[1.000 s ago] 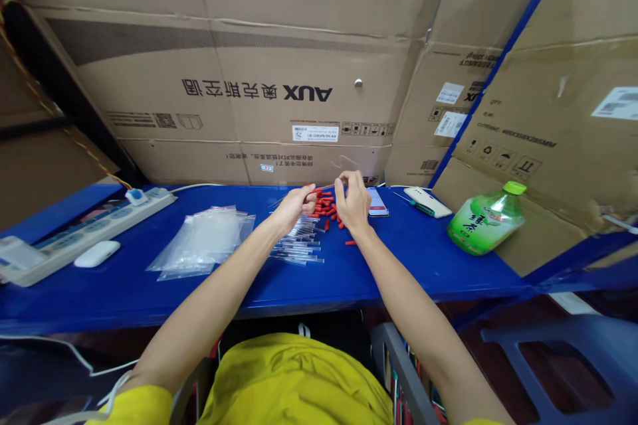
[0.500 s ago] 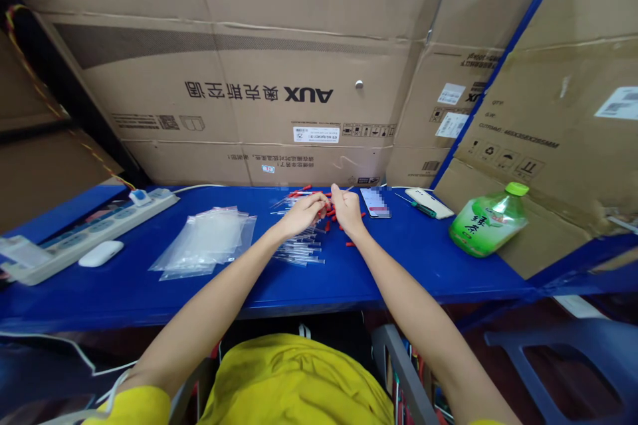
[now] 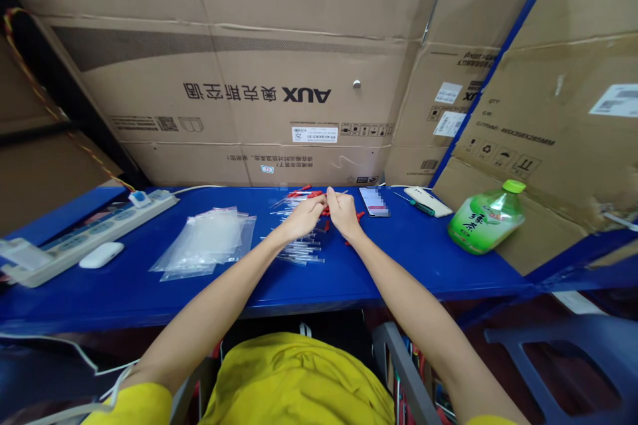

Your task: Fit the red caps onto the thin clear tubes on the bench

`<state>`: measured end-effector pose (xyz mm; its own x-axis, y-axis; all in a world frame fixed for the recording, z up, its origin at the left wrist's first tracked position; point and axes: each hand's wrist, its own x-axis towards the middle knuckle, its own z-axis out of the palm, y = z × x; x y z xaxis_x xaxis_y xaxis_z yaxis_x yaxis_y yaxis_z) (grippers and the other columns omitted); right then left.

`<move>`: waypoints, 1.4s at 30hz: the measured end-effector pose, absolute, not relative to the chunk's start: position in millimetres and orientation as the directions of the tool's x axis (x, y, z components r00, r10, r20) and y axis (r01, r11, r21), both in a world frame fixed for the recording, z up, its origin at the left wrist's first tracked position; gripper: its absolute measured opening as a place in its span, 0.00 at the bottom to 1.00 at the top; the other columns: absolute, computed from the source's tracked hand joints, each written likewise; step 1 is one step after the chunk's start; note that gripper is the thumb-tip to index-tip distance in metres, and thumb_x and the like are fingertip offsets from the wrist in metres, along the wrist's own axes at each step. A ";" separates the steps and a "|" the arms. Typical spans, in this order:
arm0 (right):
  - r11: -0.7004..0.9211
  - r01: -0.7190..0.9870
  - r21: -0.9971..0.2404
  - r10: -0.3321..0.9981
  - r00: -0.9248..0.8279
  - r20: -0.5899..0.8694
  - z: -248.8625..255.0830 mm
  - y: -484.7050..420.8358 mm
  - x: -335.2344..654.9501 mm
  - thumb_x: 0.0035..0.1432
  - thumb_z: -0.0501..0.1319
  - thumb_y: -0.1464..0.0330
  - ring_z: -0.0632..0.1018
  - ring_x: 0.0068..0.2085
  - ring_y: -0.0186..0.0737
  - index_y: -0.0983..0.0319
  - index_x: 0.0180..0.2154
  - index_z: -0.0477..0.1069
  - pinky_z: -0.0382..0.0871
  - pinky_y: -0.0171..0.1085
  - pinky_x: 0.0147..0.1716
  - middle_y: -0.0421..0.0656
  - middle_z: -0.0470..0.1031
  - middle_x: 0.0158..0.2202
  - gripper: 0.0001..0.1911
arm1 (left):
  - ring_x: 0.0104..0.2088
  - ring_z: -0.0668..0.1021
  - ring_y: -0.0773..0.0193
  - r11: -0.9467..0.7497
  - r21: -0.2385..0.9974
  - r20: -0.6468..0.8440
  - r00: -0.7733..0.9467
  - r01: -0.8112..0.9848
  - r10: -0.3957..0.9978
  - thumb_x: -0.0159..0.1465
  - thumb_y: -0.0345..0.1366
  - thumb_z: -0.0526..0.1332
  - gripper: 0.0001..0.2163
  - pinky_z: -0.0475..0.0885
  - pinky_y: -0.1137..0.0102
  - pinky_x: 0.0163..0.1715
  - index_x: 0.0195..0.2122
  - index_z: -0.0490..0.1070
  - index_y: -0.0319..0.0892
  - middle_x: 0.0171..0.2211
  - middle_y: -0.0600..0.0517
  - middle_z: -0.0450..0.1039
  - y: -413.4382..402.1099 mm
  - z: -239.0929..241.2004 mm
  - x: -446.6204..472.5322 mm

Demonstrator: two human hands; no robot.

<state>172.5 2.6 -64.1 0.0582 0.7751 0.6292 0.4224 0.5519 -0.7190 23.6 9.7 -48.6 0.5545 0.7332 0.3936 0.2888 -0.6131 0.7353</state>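
Centrally, just above mid-frame, left hand (image 3: 305,215) and right hand (image 3: 343,210) meet fingertip to fingertip, each grip pinched on a small part too fine to identify. Beneath them lie red caps (image 3: 359,216) and clear tubes (image 3: 299,249) on the blue counter (image 3: 399,265). Left of centre: clear bags (image 3: 207,242), a mouse (image 3: 101,254), a power strip (image 3: 80,232). Right of centre: a phone (image 3: 374,202), then a green bottle (image 3: 486,218).

Left hand (image 3: 305,214) and right hand (image 3: 341,210) lowered, drawn together, fingers seemingly touching
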 end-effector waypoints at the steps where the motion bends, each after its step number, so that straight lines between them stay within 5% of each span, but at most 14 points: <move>1: 0.541 0.409 -0.735 0.784 0.070 0.617 -63.6 2.2 171.7 0.70 0.47 0.43 0.69 0.23 0.35 0.58 0.18 0.61 0.61 0.37 0.31 0.41 0.69 0.19 0.36 | 0.38 0.74 0.58 -0.611 0.741 0.398 0.550 0.279 0.734 0.64 0.33 0.48 0.09 0.69 0.65 0.46 0.34 0.67 0.42 0.35 0.49 0.74 9.6 -48.7 24.1; 8: 0.478 0.324 -0.817 0.839 0.107 0.533 -59.9 1.2 169.5 0.67 0.50 0.41 0.65 0.24 0.34 0.58 0.18 0.61 0.59 0.36 0.28 0.40 0.65 0.19 0.35 | 0.33 0.69 0.61 -0.538 0.801 0.365 0.497 0.264 0.787 0.62 0.33 0.51 0.07 0.65 0.68 0.38 0.26 0.60 0.44 0.27 0.53 0.65 3.6 -43.7 27.5; 13: 0.379 0.160 -0.911 0.907 0.129 0.400 -63.4 7.5 175.9 0.64 0.52 0.40 0.60 0.21 0.33 0.57 0.17 0.58 0.54 0.35 0.23 0.36 0.57 0.15 0.35 | 0.32 0.67 0.63 -0.568 0.788 0.382 0.534 0.238 0.754 0.67 0.34 0.50 0.09 0.64 0.70 0.38 0.32 0.65 0.43 0.30 0.54 0.66 -0.6 -39.9 26.4; 20: 0.169 -0.183 -0.969 0.977 -0.100 0.189 -55.5 6.6 183.1 0.59 0.60 0.44 0.48 0.16 0.28 0.55 0.17 0.48 0.43 0.33 0.17 0.31 0.48 0.13 0.33 | 0.26 0.64 0.65 -0.605 0.774 0.330 0.696 0.187 0.637 0.73 0.46 0.53 0.16 0.61 0.71 0.30 0.32 0.68 0.42 0.25 0.55 0.63 -7.2 -28.3 13.3; 29: 0.113 -0.302 -0.947 0.966 -0.189 0.175 -45.5 -3.4 183.6 0.55 0.63 0.45 0.46 0.19 0.29 0.56 0.18 0.43 0.45 0.31 0.17 0.31 0.43 0.16 0.35 | 0.21 0.60 0.68 -0.551 0.830 0.316 0.743 0.084 0.589 0.72 0.52 0.54 0.20 0.55 0.71 0.25 0.30 0.65 0.42 0.20 0.56 0.61 -18.1 -19.6 10.4; 37: 0.197 -0.302 -0.933 0.969 -0.083 0.232 -42.3 -0.6 181.4 0.64 0.55 0.41 0.45 0.19 0.30 0.55 0.20 0.43 0.45 0.32 0.17 0.31 0.41 0.17 0.34 | 0.22 0.62 0.67 -0.571 0.810 0.345 0.677 0.136 0.650 0.72 0.51 0.55 0.19 0.57 0.71 0.28 0.33 0.70 0.41 0.21 0.55 0.64 -12.8 -21.1 10.9; 42: 0.439 -0.213 -0.873 0.879 0.301 0.369 -51.2 14.9 193.2 0.65 0.53 0.39 0.49 0.19 0.30 0.55 0.22 0.46 0.47 0.33 0.18 0.31 0.45 0.18 0.33 | 0.24 0.66 0.66 -0.657 0.606 0.533 0.385 0.448 0.754 0.73 0.42 0.55 0.15 0.57 0.70 0.32 0.34 0.74 0.42 0.21 0.55 0.66 2.2 -18.3 -1.7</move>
